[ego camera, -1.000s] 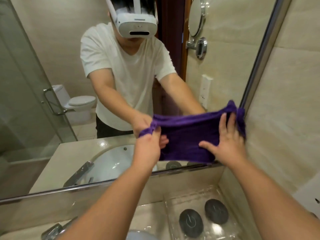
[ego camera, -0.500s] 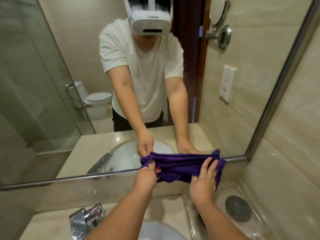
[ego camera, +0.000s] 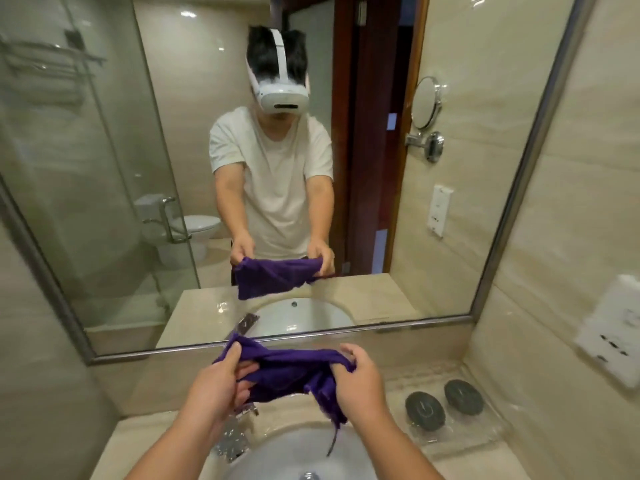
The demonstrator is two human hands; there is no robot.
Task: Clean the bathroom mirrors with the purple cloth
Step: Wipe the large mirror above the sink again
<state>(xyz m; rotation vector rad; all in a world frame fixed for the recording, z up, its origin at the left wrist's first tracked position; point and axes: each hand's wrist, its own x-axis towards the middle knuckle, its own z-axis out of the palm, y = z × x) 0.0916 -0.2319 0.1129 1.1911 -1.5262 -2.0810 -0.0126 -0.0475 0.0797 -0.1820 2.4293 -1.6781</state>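
purple cloth (ego camera: 287,375) now off glass, pulled back from wall mirror (ego camera: 346,202) and bunched over sink (ego camera: 298,455); second ago it was spread flat against mirror's lower right corner. left hand (ego camera: 221,382) pinches cloth's left end, thumb on top, fingers curled under. right hand (ego camera: 360,379) fisted round right end, loose tail dangling below grip toward basin. faucet (ego camera: 232,441) under left grip. judgement: wiping paused, cloth being refolded or regathered; small round mirror (ego camera: 424,102) likely not yet done.
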